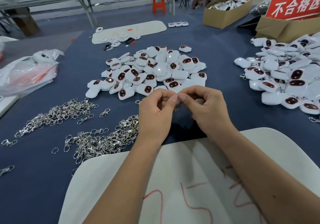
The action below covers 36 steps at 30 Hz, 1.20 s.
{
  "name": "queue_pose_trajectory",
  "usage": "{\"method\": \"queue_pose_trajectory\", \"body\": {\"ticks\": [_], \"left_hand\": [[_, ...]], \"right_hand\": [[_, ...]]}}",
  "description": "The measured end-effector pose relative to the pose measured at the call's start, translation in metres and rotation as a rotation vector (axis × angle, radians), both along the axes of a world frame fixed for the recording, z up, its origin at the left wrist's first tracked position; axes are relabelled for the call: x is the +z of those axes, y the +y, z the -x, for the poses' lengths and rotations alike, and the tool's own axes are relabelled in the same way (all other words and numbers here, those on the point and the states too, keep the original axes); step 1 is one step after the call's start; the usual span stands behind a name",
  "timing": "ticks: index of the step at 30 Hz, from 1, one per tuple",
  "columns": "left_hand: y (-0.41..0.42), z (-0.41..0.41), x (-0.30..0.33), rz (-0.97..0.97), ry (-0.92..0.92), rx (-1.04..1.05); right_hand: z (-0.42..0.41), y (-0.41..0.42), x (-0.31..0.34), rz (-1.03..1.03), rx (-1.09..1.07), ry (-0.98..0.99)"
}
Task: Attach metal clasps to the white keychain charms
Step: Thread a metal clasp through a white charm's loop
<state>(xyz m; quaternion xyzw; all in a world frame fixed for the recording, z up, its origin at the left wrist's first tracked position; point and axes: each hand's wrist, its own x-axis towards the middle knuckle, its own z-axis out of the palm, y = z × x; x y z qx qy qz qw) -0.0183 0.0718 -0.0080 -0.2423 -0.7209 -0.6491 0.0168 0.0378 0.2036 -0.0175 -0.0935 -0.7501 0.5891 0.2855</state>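
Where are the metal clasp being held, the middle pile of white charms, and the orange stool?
metal clasp point(178, 106): head view, its hanging hook end.
middle pile of white charms point(161, 68): head view, pile's centre.
orange stool point(158, 1): head view, its front.

On the table point(225, 78), I see a heap of charms point(152, 73) at centre, behind my two hands; a second heap of charms point(285, 78) lies at far right. Two piles of clasps point(57, 114) point(103, 137) lie left of my left hand point(155, 113), one behind the other. My right hand point(207, 107) meets the left over one clasp point(178, 102) held between them. A board point(173, 180) lies under my forearms at the near edge; a plastic bag point(26, 73) sits far left, cardboard boxes point(226, 14) behind at right
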Motion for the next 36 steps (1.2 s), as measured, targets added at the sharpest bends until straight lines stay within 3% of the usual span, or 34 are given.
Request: {"method": "queue_pose_trajectory", "body": {"ticks": [4, 36], "left_hand": [[-0.0017, 0.0019, 0.0008, 0.009, -0.02, -0.057], [-0.0038, 0.0092, -0.0059, -0.064, -0.131, -0.11]], "right_hand": [[0.0007, 0.004, -0.002, 0.095, 0.043, -0.018], [0.0034, 0.0075, -0.0041, 0.095, 0.077, 0.033]]}}
